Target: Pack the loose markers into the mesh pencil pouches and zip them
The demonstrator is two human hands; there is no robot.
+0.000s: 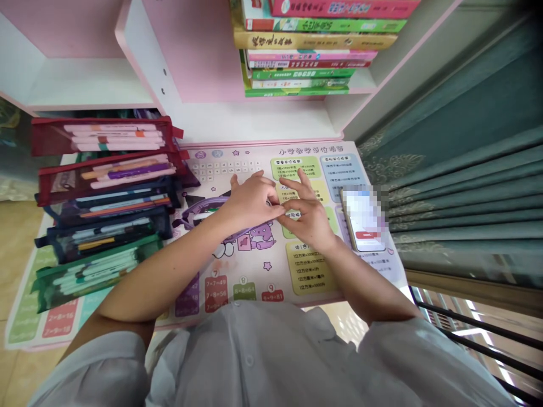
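Observation:
My left hand [254, 199] is above the desk, its thumb and index finger closed in a pinch, the outer fingers apart. My right hand [313, 217] meets it from the right: thumb and index finger come together at the left fingertips, while the other fingers stretch out. Whatever lies between the fingertips is too small or hidden to make out. Under my left hand and wrist lies a purple pencil case [199, 210], partly covered, with a few pens [205, 216] showing inside.
Several mesh zip pouches of pens [106, 183] lie in a row at the left. A phone [363, 220] rests at the right on the printed desk mat [241, 265]. Stacked books [314, 40] fill the shelf [254, 120] behind. A teal curtain [458, 152] hangs at the right.

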